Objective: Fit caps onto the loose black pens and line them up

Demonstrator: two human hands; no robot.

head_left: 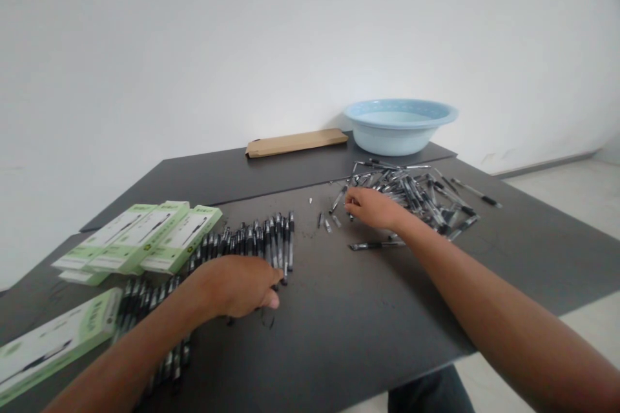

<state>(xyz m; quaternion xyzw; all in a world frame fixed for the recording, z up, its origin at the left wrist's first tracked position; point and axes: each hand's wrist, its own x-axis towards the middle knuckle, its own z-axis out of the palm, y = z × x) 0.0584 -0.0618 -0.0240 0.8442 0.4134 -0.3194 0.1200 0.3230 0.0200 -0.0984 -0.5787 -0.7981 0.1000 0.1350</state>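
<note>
My left hand (pixel 242 285) lies low over a row of black-gripped gel pens (pixel 264 237), its thumb and forefinger apart at the near ends of the rightmost pens. It touches these pens but does not grip one that I can see. My right hand (pixel 372 206) is closed at the left edge of a loose heap of clear and black pens (pixel 416 197). A pen seems to run through its pinch, mostly covered by the fingers. One single pen (pixel 375 245) lies on the table just below that hand. Small clear and black bits (pixel 328 226) are scattered left of it.
Green-and-white pen boxes (pixel 140 235) are stacked at the left, with another box (pixel 58 342) nearer. More pens (pixel 169 361) lie under my left forearm. At the back stand a light blue basin (pixel 394 139) and a flat brown cardboard piece (pixel 298 143) on the dark table (pixel 329 322).
</note>
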